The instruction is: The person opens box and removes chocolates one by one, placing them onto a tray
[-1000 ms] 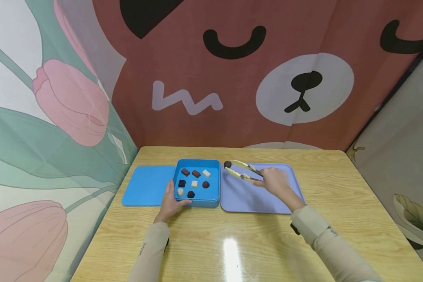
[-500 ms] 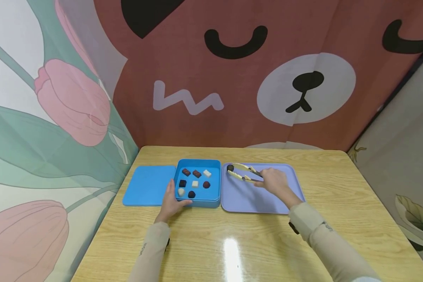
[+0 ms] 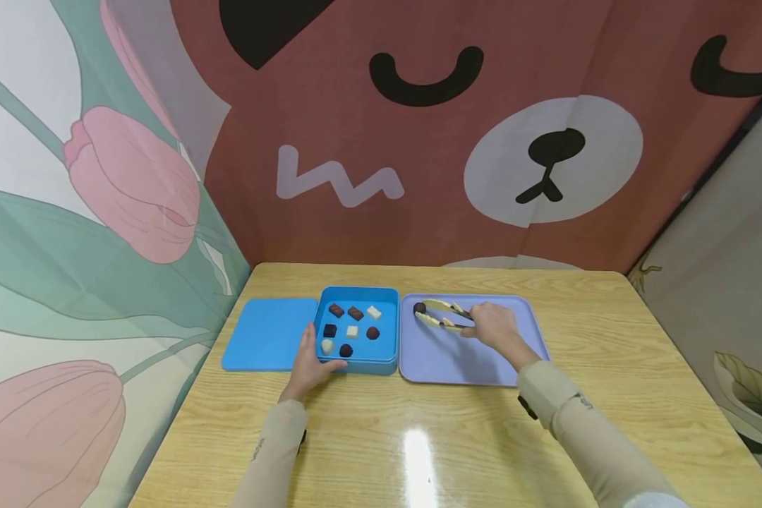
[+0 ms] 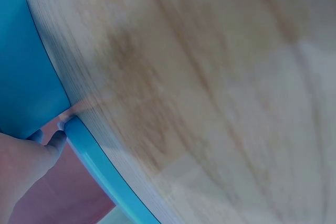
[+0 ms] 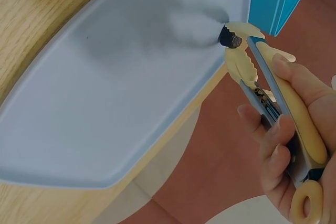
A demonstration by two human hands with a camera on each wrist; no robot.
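My right hand (image 3: 495, 326) grips yellow-tipped tongs (image 3: 441, 321) over the left part of a lilac tray (image 3: 470, 363). At their tips is a dark round chocolate (image 3: 420, 309), also visible between the tips in the right wrist view (image 5: 230, 38). My left hand (image 3: 307, 363) rests at the front left corner of a blue box (image 3: 368, 366), fingers fairly straight along its left side and thumb along its front. Inside the box lie several chocolates: dark bars (image 3: 355, 313), a white cube (image 3: 352, 331), a brown round one (image 3: 372, 333) and others.
A flat blue lid (image 3: 269, 331) lies left of the box, and the tray stands close on its right. All sit on a wooden table (image 3: 355, 437). Behind the table hangs a printed cloth (image 3: 330, 233) with a bear's face.
My right hand has lowered the tongs with the dark chocolate from near the tray's upper left rim, slightly right and toward me. My left hand has stayed at the box.
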